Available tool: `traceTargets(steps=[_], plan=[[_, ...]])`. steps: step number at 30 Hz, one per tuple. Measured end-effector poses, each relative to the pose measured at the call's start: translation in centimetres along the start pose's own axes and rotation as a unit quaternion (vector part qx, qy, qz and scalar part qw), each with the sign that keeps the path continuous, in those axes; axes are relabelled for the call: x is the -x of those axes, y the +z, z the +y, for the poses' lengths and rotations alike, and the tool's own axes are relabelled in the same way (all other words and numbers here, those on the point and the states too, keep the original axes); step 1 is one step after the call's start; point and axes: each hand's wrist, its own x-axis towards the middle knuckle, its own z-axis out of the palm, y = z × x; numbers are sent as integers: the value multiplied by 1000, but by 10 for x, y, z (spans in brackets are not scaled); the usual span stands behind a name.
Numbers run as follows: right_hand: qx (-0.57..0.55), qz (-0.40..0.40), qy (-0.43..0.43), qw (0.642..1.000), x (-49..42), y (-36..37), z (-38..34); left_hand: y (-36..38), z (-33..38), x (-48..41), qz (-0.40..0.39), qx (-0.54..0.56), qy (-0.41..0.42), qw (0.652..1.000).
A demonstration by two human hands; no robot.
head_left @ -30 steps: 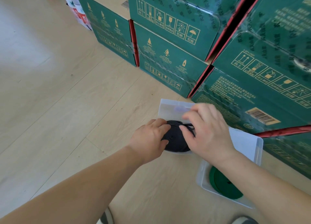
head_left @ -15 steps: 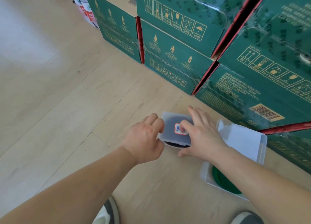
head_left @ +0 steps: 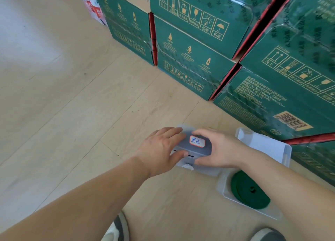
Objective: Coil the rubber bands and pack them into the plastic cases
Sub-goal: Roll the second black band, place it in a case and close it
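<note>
Floor: pale wood-look plank floor (head_left: pixel 63 113), carrying everything in view.
Background: stacked dark green cardboard cartons (head_left: pixel 199 59) with gold handling symbols and red edges, standing along the far and right sides.
Closed case: small translucent rectangular plastic case (head_left: pixel 206 148) on the floor between the two hands, lid down. A white, red-bordered label (head_left: pixel 197 141) with blue handwriting sits on the lid, and something dark shows through the plastic.
Left hand: left hand (head_left: pixel 159 150) grips the left side of this case, fingers curled over the far edge, thumb pressed on the near edge.
Right hand: right hand (head_left: pixel 221 150) grips the right side, fingers bent over the lid beside the label, thumb at the near edge.
Open case: second clear plastic case (head_left: pixel 222 186) just right of the closed one, its lid swung open toward the cartons.
Rubber band: flat green coiled rubber band (head_left: pixel 248 191) lies in the open case's tray, partly hidden by the right forearm.
Shoes: two grey shoe tips (head_left: pixel 117 230) at the bottom edge.
</note>
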Motion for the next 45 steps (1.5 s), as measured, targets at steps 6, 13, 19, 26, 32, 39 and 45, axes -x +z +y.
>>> traceTargets(steps=[6, 13, 19, 26, 32, 39, 45], plan=[[-99, -12, 50, 994, -2, -1, 14, -10, 5, -16, -50, 87, -67, 993], [-48, 0, 77, 996, -1, 3, 5, -11, 10, -29, -12, 249, -186, 950], [58, 17, 88, 994, 6, 4, -4, -15, 17, -32, 10, 267, -230, 936], [98, 10, 97, 990, 3, -5, -9, -14, 15, -26, 52, 313, -233, 919], [96, 4, 82, 992, 3, 0, -9, -18, 8, -26, 21, 340, -235, 910], [64, 28, 67, 995, 2, 1, -3, -23, 10, -34, 25, 315, -242, 917], [-1, 51, 66, 996, -1, 2, 5, -22, 14, -34, 40, 277, -228, 933]])
